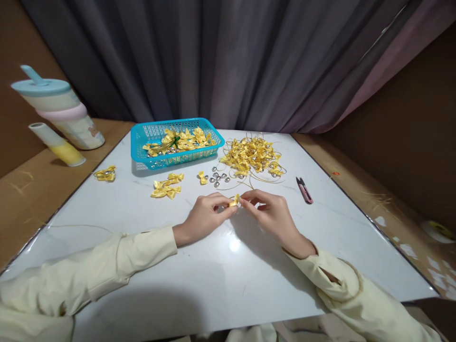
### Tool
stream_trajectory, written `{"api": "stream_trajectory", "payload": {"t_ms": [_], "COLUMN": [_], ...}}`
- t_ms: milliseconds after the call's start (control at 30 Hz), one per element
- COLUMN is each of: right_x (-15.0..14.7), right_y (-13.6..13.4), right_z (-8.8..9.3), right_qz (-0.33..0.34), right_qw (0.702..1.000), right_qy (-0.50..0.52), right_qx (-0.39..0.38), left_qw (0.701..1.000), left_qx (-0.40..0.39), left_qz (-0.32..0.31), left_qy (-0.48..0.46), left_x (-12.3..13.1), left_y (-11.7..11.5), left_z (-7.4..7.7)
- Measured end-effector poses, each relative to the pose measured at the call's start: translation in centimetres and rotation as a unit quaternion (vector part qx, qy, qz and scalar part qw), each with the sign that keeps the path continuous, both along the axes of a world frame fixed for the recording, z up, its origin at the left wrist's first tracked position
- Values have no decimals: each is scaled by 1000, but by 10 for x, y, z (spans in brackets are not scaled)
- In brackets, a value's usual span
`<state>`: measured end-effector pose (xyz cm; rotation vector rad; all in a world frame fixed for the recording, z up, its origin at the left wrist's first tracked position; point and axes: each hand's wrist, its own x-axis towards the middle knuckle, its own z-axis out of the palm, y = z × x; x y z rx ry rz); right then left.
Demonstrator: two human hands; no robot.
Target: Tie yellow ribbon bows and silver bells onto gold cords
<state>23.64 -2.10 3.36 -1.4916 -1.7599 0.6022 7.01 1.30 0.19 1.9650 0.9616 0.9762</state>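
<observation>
Over the middle of the white table, a small yellow ribbon bow (234, 201) is pinched between the fingertips of both hands. My left hand (206, 216) grips its left side with thumb and forefinger. The fingers of my right hand (272, 216) are closed at its right edge; whether they also hold a thin cord is too small to tell. Just beyond the hands lie silver jingle bells (218, 179) in a small cluster, with a single loose bow (202, 178) beside them. To the left sit several more bows (166, 190).
A blue plastic basket (174, 160) with bows and bells stands at the back. Right of it is a heap of yellow bows (251, 154) with gold cords. Thread snips (304, 191) lie on the right. A tumbler (67, 114) and yellow thread spool (59, 146) are at left.
</observation>
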Motion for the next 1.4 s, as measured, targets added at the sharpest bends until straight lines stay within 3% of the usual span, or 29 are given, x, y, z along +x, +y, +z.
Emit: {"api": "stream_trajectory", "payload": {"t_ms": [333, 467, 967, 1400], "right_x": [-2, 0, 8, 6], "right_y": [0, 3, 6, 3], "right_z": [13, 14, 12, 5], "right_qz": [-30, -27, -15, 0], "right_qw": [983, 977, 983, 998], "right_qy": [91, 107, 65, -42], "right_qx": [-158, -183, -173, -37], "left_qw": [1000, 1000, 998, 998], "left_qx": [2, -10, -15, -12], "left_qz": [-19, -28, -55, -59], "left_qy": [10, 10, 5, -13], "left_x": [0, 0, 1, -1], "left_y": [-1, 0, -1, -1], "left_z": [1, 1, 1, -1]}}
